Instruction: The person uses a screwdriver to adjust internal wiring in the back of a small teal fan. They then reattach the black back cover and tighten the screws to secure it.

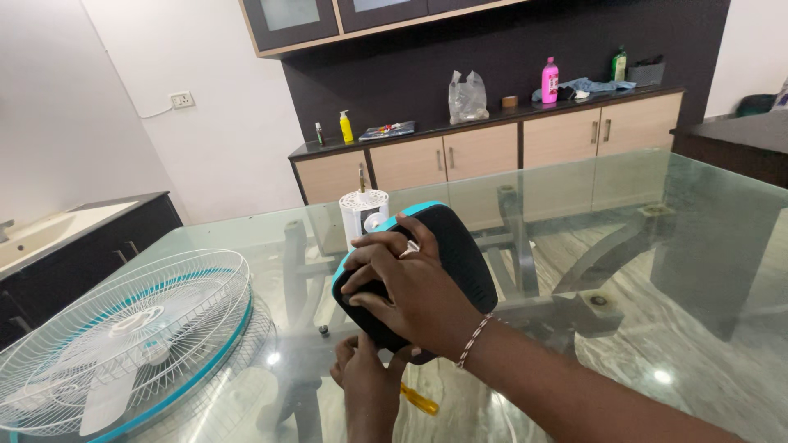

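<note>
the fan base (447, 254), a black rounded block edged in teal, stands tilted up on its edge over the glass table (657, 271), near the person's side and a little left of the middle of the view. the right hand (402, 287) lies across its near face with fingers spread and curled over the teal rim, gripping it. the left hand (365, 381) comes up from below, fingers closed against the lower edge of the base; whether it also holds the yellow screwdriver handle (420, 400) that pokes out just beside it cannot be told. a thread bracelet (474, 338) circles the right wrist. just behind the base, touching or nearly so, stands a white cylindrical motor housing (363, 212) with a thin shaft rising from its top. well to the left on the same table lies a white wire fan guard (123, 328) with a teal ring, flat, with pale blades showing through the wires. the table top is clear glass, showing its metal frame and a marbled floor beneath, with small ceiling light reflections. beyond it a long low cabinet (484, 152) with beige doors and a dark top runs along a dark wall, carrying a yellow bottle (346, 127), a clear plastic bag (468, 98), a pink bottle (549, 80) and some cloth. at far left a pale sink (49, 230) sits in a dark counter under a white wall.
</note>
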